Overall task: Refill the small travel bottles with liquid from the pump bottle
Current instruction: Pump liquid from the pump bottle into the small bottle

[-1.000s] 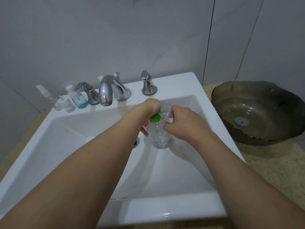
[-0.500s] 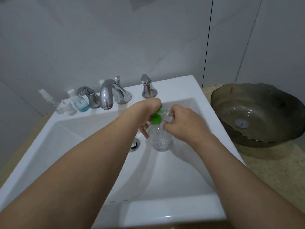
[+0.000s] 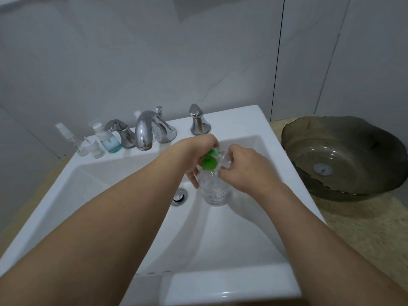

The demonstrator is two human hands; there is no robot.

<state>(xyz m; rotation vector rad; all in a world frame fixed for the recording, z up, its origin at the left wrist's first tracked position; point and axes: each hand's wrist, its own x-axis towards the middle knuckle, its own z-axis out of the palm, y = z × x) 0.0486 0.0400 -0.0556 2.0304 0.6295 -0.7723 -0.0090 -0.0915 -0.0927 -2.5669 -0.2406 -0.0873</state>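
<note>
Basically unchanged: left hand (image 3: 199, 154) still gripping the green pump (image 3: 210, 162), right hand (image 3: 242, 171) still pinching small clear bottle (image 3: 225, 159) at spout — filling ongoing.

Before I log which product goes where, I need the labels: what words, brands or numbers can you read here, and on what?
Nothing can be read.
Clear pump bottle: a small white label with dark marks, too blurred to read.
Blue-liquid bottle on the sink ledge: a pale label patch, too small to read.
Small white travel bottles beside it: no print shows.
</note>
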